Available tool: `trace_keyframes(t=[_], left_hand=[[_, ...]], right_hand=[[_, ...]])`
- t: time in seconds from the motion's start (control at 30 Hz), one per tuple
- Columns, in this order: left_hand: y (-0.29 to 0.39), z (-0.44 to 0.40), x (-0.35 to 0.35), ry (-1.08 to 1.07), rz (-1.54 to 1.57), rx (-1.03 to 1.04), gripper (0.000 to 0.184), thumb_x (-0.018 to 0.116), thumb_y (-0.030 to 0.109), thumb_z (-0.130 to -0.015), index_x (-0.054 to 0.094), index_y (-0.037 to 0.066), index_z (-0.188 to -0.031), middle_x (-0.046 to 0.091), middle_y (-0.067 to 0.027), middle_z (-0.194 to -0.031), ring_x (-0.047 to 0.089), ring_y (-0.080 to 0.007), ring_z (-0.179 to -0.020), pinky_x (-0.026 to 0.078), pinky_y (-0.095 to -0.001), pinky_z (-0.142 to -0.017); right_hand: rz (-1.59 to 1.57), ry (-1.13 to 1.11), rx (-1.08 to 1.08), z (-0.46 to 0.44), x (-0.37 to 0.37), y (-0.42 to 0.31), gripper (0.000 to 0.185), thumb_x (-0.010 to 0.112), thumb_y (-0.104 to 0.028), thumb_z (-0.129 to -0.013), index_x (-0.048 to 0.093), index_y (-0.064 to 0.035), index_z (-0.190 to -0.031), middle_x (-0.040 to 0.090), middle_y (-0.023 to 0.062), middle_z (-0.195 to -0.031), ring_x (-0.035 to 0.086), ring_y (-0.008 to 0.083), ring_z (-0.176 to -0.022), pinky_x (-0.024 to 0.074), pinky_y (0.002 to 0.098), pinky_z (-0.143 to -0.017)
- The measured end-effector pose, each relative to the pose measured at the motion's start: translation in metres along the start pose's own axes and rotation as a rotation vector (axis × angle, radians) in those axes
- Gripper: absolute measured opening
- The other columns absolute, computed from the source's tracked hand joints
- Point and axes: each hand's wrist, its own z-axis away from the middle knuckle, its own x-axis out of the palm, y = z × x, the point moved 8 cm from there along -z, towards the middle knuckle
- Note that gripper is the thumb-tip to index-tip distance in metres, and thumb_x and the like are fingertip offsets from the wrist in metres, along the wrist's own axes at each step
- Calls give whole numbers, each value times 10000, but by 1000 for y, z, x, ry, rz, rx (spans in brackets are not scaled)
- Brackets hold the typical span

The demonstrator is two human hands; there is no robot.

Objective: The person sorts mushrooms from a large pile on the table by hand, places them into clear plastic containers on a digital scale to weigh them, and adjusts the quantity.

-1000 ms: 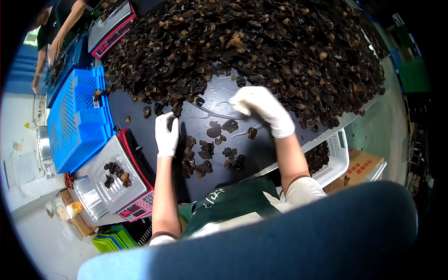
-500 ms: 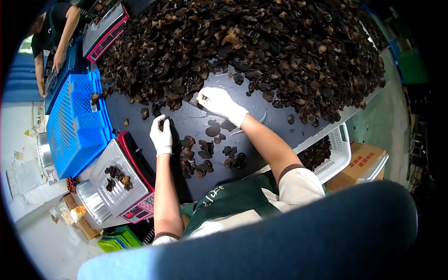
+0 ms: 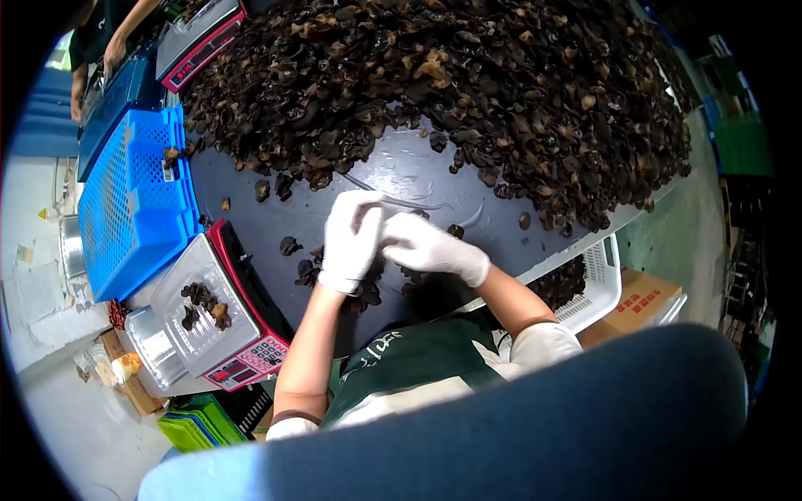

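Observation:
My left hand (image 3: pixel 351 244), in a white glove, is over the near part of the dark table with its fingers curled inward. Touching it from the right is my right hand (image 3: pixel 436 249), gloved too, its fingers bent down and pressed together. Whatever is between the fingertips is hidden. Loose pieces of black wood ear mushroom (image 3: pixel 307 272) lie on the table beneath and beside both hands, partly covered by them. Beyond the hands rises a large heap of wood ear mushrooms (image 3: pixel 401 79).
Left of me, a red scale (image 3: pixel 219 288) carries a clear plastic tray with several mushroom pieces. Blue crates (image 3: pixel 138 213) stand behind it. A second scale (image 3: pixel 200 46) and a co-worker's arms (image 3: pixel 117 46) are far left. At right are a white basket (image 3: pixel 614 275) and a cardboard box (image 3: pixel 643 301).
My right hand has come back from the heap's edge towards me, and my left hand has moved right to meet it. The view has shifted slightly.

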Motion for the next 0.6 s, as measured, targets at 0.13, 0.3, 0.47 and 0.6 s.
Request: trace_keyframes(t=[0.13,0.3,0.47,0.6], left_hand=[[-49,6,-27,-35,-301,68,243,614,39,-842,625,12,-1082,618,-149,-1065,618,-293,-984,490,-365,-894],[-44,38,19,-364,-673,236,399,639,175,-834,603,57,-1214,593,-173,-1155,541,-358,-1086,433,-432,-980],[-40,64,24,-514,-403,165,264,633,117,-754,654,82,-1014,598,-148,-1158,546,-357,-1106,455,-429,-961],[-15,66,-41,-267,-311,137,361,593,33,-669,668,73,-1020,589,-155,-1230,522,-348,-1182,416,-429,-1032]], right_hand=[[289,312,242,40,-71,24,322,647,-132,-821,648,-79,-1138,659,105,-994,617,306,-949,485,399,-885],[592,170,430,68,-50,33,649,650,-91,-747,480,-96,-1373,551,135,-1131,587,330,-989,538,397,-846],[377,79,96,53,18,-4,576,585,-27,-720,503,-29,-1291,553,154,-1103,577,347,-954,520,410,-838],[127,-12,90,52,36,-35,551,592,-31,-744,536,-55,-1292,584,142,-1121,576,337,-1005,496,394,-897]])
